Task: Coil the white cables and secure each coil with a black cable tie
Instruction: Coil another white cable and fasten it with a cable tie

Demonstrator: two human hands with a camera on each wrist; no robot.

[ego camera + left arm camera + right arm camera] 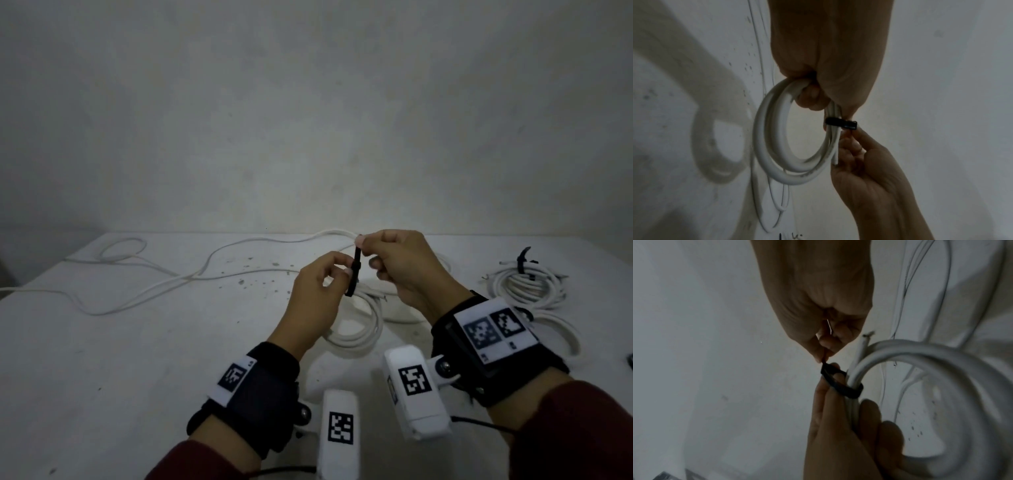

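Above the table, my left hand grips one side of a white cable coil, which hangs below it as several loops. A black cable tie is looped around the bundled strands just beyond the left fingers. My right hand pinches the tie's free tail between thumb and fingertip, holding it up away from the coil. One cut cable end sticks out beside the loop. The left thumb presses against the tie's loop.
A long loose white cable snakes across the back left of the white table. At the right lie a coil bound with a black tie and another white coil. A bare wall stands behind.
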